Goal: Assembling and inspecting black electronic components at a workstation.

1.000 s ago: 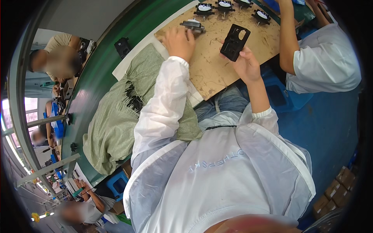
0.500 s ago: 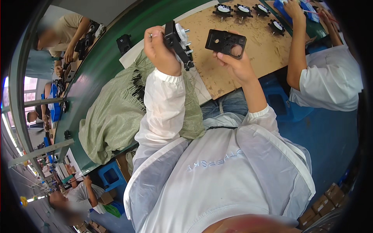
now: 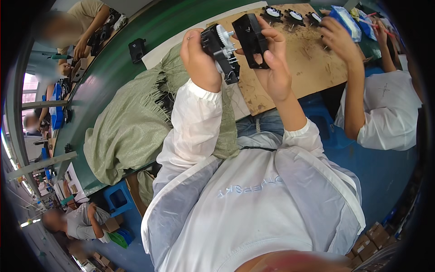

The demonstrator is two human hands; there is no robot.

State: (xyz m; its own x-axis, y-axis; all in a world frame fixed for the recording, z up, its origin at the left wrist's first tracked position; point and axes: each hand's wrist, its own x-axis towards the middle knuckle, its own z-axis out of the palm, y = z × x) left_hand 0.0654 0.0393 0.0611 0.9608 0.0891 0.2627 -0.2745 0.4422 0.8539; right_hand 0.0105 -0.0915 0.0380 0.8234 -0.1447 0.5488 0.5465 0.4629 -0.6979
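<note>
My left hand (image 3: 199,63) grips a black gear assembly (image 3: 216,49) from its left side. White gears and several metal pins stick out of that part toward the right. Facing it is a black plastic cover (image 3: 247,38) with a round hole, tilted on edge in the fingers of my right hand (image 3: 277,68). Only a narrow gap separates the two parts; whether the pins touch the cover I cannot tell. Both are held up above the table.
Several similar gear assemblies (image 3: 295,17) sit on the brown board (image 3: 290,72). A co-worker's hand (image 3: 340,38) reaches over them at the right. A green woven sack (image 3: 131,118) drapes over the table's near edge, and a black part (image 3: 137,50) lies on the green tabletop.
My right hand has brought the cover left and turned it on edge toward the gear assembly. My left hand has shifted slightly right. The co-worker's hand has moved onto the row of assemblies.
</note>
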